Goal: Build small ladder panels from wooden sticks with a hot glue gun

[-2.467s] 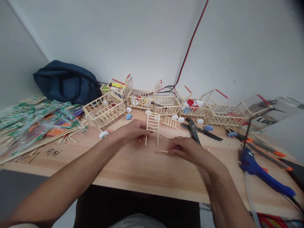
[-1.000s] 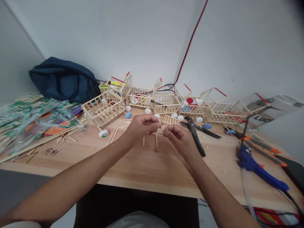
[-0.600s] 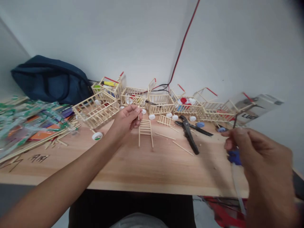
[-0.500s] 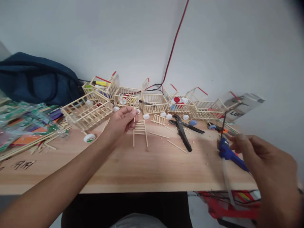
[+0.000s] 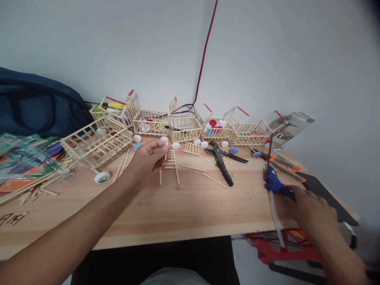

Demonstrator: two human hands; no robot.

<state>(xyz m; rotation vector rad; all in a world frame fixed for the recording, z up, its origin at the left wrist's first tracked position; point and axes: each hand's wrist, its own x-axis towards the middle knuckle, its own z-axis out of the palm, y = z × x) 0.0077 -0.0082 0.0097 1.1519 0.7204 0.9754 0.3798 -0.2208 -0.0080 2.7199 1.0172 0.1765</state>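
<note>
My left hand (image 5: 151, 156) is closed in a pinch on a short wooden stick (image 5: 166, 147), held over a small ladder-shaped stick frame (image 5: 170, 167) lying on the table. My right hand (image 5: 313, 208) is wrapped round the handle of a blue glue gun (image 5: 274, 181) at the table's right side. A translucent glue stick (image 5: 276, 221) hangs out of the gun past the table edge. Behind my left hand stands a row of little stick-built carts, among them a large one (image 5: 96, 146) at the left and another (image 5: 185, 130) in the middle.
Black-handled pliers (image 5: 222, 164) lie right of the frame, near loose sticks (image 5: 215, 180). Orange-handled pliers (image 5: 286, 168) and a dark flat object (image 5: 329, 198) lie at the right. Plastic-wrapped packets (image 5: 26, 158) and a blue bag (image 5: 38, 105) fill the left.
My right hand has moved down and left from beside the glue gun and now grips its handle. My left hand still pinches the stick. The view has shifted slightly right.
</note>
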